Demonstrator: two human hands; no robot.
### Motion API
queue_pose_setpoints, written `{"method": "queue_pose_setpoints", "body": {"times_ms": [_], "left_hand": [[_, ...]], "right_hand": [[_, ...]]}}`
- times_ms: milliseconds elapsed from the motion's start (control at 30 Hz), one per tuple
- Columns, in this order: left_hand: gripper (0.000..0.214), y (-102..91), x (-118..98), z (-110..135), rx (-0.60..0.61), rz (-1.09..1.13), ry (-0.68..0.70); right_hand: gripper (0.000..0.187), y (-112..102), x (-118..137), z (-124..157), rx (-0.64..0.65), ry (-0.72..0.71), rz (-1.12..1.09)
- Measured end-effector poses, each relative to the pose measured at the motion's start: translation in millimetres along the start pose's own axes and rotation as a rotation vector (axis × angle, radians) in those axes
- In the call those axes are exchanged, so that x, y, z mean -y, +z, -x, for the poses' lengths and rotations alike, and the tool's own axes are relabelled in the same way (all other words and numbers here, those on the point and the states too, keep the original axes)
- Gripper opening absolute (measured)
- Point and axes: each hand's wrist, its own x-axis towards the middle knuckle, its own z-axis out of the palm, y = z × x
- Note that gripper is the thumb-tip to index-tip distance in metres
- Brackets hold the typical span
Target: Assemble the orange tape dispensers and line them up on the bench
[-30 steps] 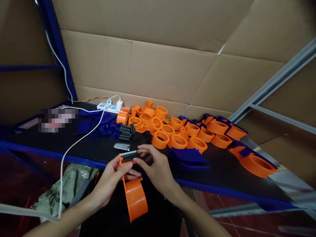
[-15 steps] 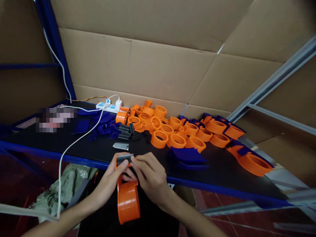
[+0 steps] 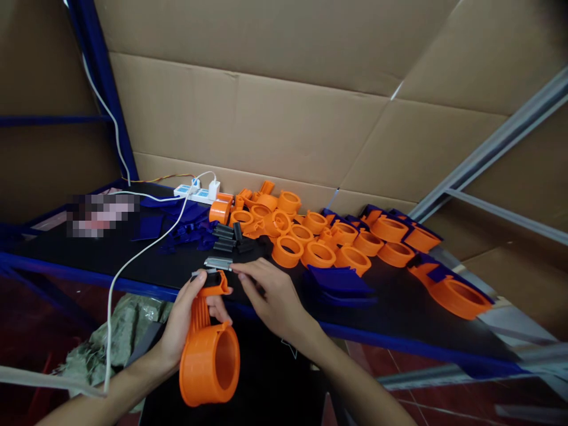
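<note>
My left hand [image 3: 184, 322] is closed round the neck of an orange tape-dispenser body [image 3: 208, 355], its round hub hanging down toward me and its cutter end by my thumb. My right hand [image 3: 270, 296] reaches over the table's front edge with fingers stretched, index fingertip touching a small silver metal blade [image 3: 217, 263] that lies on the black tabletop [image 3: 133, 260]. A few dark grey rollers [image 3: 225, 236] lie just behind the blade.
Many orange dispenser bodies [image 3: 319, 245] are heaped across the table's middle and right, with dark blue plastic parts [image 3: 337, 281] among them. A white power strip [image 3: 195, 190] and its cable [image 3: 133, 260] lie on the left. Cardboard sheets wall the back; a crumpled bag sits below left.
My left hand has turned the orange body so its hub faces me and lowered it left. My right hand has left the cutter end and reached forward to the silver blade.
</note>
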Motion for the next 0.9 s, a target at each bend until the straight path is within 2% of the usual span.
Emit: {"method": "queue_pose_setpoints", "body": {"times_ms": [100, 200, 333, 467, 633, 767, 900], "left_hand": [[0.048, -0.3, 2, 1, 0.009, -0.048, 0.037], [0.044, -1.0, 5, 1, 0.028, -0.072, 0.083], [0.049, -1.7, 6, 0, 0.003, -0.025, 0.008], [0.053, -2.9, 4, -1, 0.010, 0.083, -0.062], [0.039, -1.8, 4, 0, 0.004, 0.048, -0.017], [0.037, 0.8, 3, 2, -0.029, -0.017, 0.046], [0.036, 0.2, 4, 2, -0.033, 0.032, 0.061]], "right_hand": [[0.027, 8, -9, -14, 0.096, 0.057, 0.203], [0.029, 15, -11, -36, 0.149, 0.032, 0.322], [0.028, 19, -7, -66, 0.227, -0.014, 0.461], [0.023, 22, -6, -76, 0.324, -0.039, 0.507], [0.025, 29, -7, -88, 0.321, -0.067, 0.542], [0.026, 40, -7, -111, 0.328, -0.096, 0.583], [0.024, 52, -8, -125, 0.353, -0.093, 0.632]]}}
